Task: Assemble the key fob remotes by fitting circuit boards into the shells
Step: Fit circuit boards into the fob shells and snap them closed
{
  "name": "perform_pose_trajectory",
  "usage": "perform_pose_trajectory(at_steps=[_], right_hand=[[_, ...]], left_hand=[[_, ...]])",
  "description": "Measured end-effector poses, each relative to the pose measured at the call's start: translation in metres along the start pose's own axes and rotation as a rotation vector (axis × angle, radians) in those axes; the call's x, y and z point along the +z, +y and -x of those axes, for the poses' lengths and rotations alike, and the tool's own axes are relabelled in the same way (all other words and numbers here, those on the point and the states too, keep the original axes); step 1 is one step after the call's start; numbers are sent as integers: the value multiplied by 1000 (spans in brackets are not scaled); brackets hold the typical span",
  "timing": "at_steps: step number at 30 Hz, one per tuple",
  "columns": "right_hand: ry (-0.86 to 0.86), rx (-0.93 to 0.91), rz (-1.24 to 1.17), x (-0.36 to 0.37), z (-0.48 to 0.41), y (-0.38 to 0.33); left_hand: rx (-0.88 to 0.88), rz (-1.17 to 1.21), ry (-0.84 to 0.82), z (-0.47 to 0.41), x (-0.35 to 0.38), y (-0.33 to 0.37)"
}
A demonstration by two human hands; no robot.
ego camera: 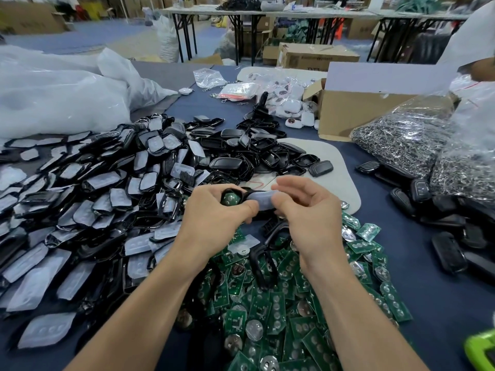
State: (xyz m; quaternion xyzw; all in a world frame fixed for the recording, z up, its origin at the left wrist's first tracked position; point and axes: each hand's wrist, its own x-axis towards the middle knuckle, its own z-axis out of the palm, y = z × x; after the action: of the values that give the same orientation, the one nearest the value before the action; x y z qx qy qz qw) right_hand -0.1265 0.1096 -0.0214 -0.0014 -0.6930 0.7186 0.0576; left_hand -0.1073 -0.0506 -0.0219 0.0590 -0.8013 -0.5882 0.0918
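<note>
As the left hand (214, 212) gripped a black shell (245, 193) holding a green circuit board (229, 198) above the heaped table (417, 277), the right hand (308, 207) pinched a soft button pad (263, 200), light, thin parts probably best held by their edges.

One held shell (242, 194), one held circuit board (229, 198), one held button pad (261, 200), one heap of loose boards (267, 303) past counting, one heap of padded shells (88, 196), one smaller heap of bare shells (254, 151), two bags of key rings (396, 140), one open cardboard box (348, 113)
</note>
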Motion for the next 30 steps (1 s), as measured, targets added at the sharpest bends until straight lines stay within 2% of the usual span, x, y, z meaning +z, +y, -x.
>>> perform_pose_trajectory(at_steps=[3, 7, 14, 20, 26, 30], right_hand=[[4, -113, 144, -2, 1, -1], [24, -178, 216, -1, 1, 3], [-4, -38, 72, -1, -5, 5], [-126, 56, -31, -2, -6, 5], [-119, -46, 95, -3, -6, 6], [-79, -92, 75, -1, -5, 6]], left_hand=[[-10, -20, -14, 1, 1, 1], [-59, 121, -63, 0, 0, 4], [-218, 372, -224, 0, -5, 7], [-238, 374, -232, -1, -3, 6], [-185, 266, -218, 0, -3, 4], [-183, 234, -226, 0, -2, 4]])
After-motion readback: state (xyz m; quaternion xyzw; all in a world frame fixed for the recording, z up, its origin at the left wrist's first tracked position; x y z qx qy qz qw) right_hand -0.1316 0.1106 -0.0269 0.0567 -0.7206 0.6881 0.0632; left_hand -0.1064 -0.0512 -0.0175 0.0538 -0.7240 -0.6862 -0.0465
